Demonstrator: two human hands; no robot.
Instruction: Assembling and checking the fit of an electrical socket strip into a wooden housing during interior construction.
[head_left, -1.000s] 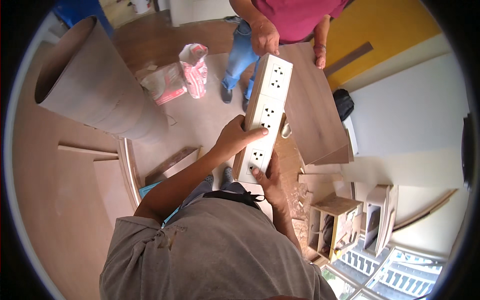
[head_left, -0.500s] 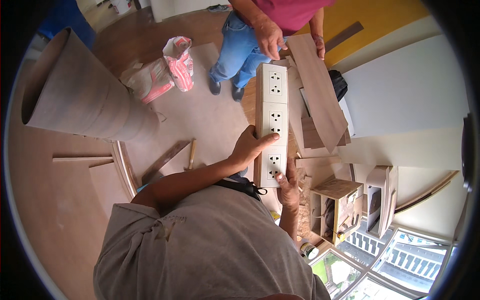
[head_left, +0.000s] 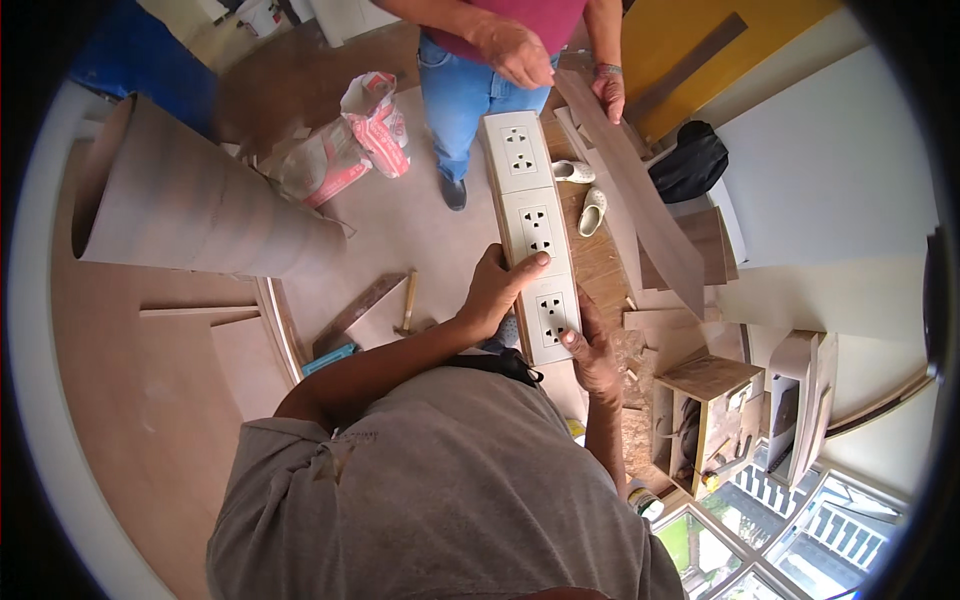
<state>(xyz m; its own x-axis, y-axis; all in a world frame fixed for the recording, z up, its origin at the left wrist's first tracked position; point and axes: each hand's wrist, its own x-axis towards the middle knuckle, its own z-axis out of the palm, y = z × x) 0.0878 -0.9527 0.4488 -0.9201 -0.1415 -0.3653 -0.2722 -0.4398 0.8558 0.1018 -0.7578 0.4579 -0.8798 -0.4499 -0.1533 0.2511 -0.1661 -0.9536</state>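
Between my hands is a long white outlet box [head_left: 513, 188] with wooden sides and a row of three double socket plates. My left hand [head_left: 495, 290] grips its left side near the middle, the thumb lying across the face beside the centre socket. Lower down on the right, my right hand [head_left: 594, 355] holds the near end, thumb on the face by the nearest socket. The fingers of both hands are partly hidden behind the box. Its far end points toward a person in a pink shirt and jeans, whose hands [head_left: 607, 95] hold a long thin wood sheet [head_left: 640, 180].
A large roll of veneer [head_left: 200, 200] stands at left, near red-and-white bags [head_left: 375, 125]. A hammer [head_left: 408, 303] lies on the floor. Pale clogs [head_left: 592, 210] sit beyond the box. At right are a small wooden cabinet [head_left: 710, 382], a black bag [head_left: 692, 160] and a window [head_left: 830, 540].
The outlet box now leans with its far end to the left, both hands still on it. The person opposite has shifted left, and the clogs have come into sight.
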